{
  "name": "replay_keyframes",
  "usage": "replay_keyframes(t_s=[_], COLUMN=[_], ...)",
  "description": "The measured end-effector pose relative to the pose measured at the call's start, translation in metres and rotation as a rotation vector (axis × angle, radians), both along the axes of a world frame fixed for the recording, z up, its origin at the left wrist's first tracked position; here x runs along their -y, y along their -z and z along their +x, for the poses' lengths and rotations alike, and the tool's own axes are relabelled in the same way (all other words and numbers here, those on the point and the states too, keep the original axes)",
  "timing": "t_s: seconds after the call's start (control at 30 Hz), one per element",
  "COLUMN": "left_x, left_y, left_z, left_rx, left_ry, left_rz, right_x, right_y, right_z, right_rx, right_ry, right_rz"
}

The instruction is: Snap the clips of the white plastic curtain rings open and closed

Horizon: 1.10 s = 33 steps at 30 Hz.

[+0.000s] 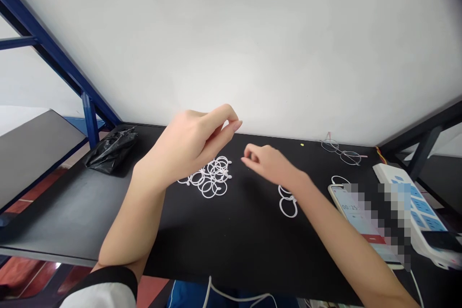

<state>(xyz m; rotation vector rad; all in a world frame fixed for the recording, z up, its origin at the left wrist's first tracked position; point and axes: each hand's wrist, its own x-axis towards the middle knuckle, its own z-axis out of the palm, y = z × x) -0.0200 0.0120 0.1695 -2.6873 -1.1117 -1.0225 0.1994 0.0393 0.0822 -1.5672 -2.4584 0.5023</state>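
My left hand (pixel 197 139) is raised above the black table, thumb and index fingertip pressed together in a pinch. Whatever may sit between those tips is too small or hidden to make out. Below and partly behind it lies a loose pile of thin white rings (pixel 212 193) with small white tabs. Lower and to the right, my right hand (pixel 265 161) points leftward with its fingers curled toward the thumb; I cannot make out anything in them. Under the right wrist rest a few more white rings (pixel 288 216), partly covered by the forearm.
A crumpled black plastic bag (pixel 111 150) lies at the left. Wire-framed glasses (pixel 340 152) are at the back right. Nearer are a phone (pixel 346 202) with a timer screen, partly pixelated, and a white power strip (pixel 418 207). A white cable (pixel 234 298) hangs at the front edge.
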Motion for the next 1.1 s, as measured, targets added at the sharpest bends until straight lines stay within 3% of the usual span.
replay_keyframes(t_s=[0.17, 0.23, 0.3, 0.47, 0.63, 0.9, 1.1], left_x=[0.001, 0.001, 0.001, 0.001, 0.001, 0.0, -0.002], left_y=[0.001, 0.001, 0.002, 0.002, 0.002, 0.003, 0.007], left_z=[0.004, 0.006, 0.007, 0.008, 0.009, 0.012, 0.015], left_rx=[-0.011, -0.019, -0.03, -0.044, -0.057, -0.103, -0.11], left_ry=[0.049, 0.061, 0.066, 0.062, 0.052, 0.063, 0.077], left_rz=[-0.049, -0.059, -0.065, -0.078, -0.088, -0.096, -0.093], right_x=[-0.028, -0.034, -0.036, -0.033, -0.036, -0.028, -0.02], right_y=[-0.004, 0.0, 0.002, 0.005, 0.009, -0.01, -0.019], right_z=[0.065, 0.076, 0.074, 0.056, 0.067, 0.069, 0.059], right_rx=[0.243, 0.296, 0.36, 0.411, 0.297, -0.006, -0.152], right_ry=[0.306, 0.387, 0.395, 0.354, 0.294, 0.19, 0.159], right_rz=[-0.47, -0.667, -0.746, -0.702, -0.649, -0.374, -0.285])
